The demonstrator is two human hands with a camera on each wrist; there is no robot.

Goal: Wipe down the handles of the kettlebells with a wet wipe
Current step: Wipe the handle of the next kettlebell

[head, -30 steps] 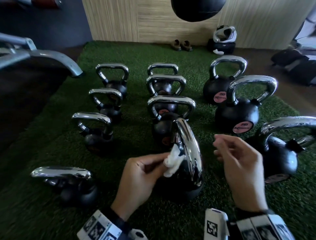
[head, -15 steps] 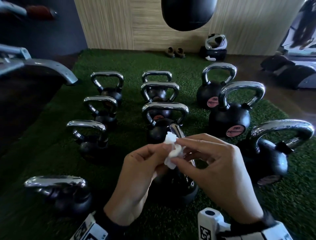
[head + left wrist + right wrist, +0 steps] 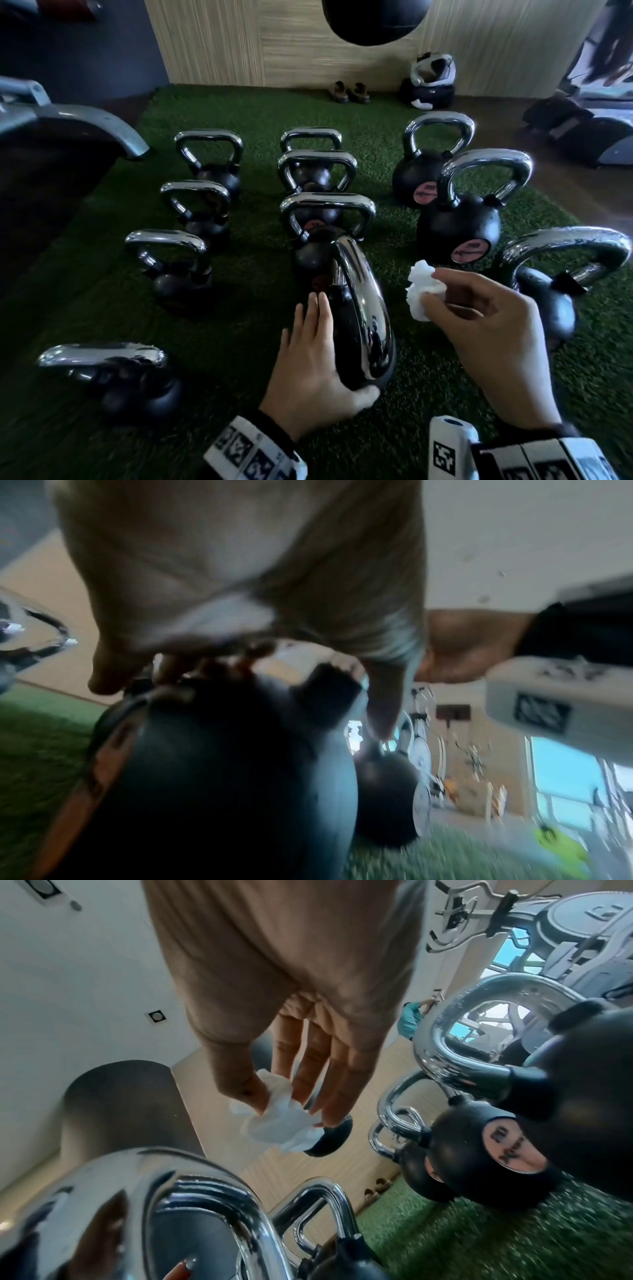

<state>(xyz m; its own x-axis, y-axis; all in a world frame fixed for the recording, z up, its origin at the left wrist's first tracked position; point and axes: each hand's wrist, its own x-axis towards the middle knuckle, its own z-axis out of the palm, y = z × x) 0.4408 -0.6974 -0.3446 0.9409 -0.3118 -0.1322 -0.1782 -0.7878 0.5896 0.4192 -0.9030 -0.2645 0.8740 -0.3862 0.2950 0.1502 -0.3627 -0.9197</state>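
The nearest kettlebell (image 3: 342,329) stands on the turf with its chrome handle (image 3: 363,301) edge-on to me. My left hand (image 3: 317,353) rests against its black body (image 3: 222,777). The fingers lie straight along the left side and the thumb reaches round the near side. To the right of the handle and apart from it, my right hand (image 3: 445,294) pinches a crumpled white wet wipe (image 3: 419,284) between thumb and fingers. In the right wrist view the wet wipe (image 3: 281,1123) hangs from the right hand (image 3: 291,1096) above that chrome handle (image 3: 171,1191).
Several more kettlebells stand in rows on the green turf (image 3: 239,308). Two large ones (image 3: 459,229) (image 3: 548,281) are close on the right and a small one (image 3: 109,363) is at the near left. A grey machine leg (image 3: 85,120) is at the left, and a black ball (image 3: 373,20) hangs above.
The wipe passed from my left hand to my right, which carried it off to the right of the handle. My left hand dropped onto the kettlebell's body.
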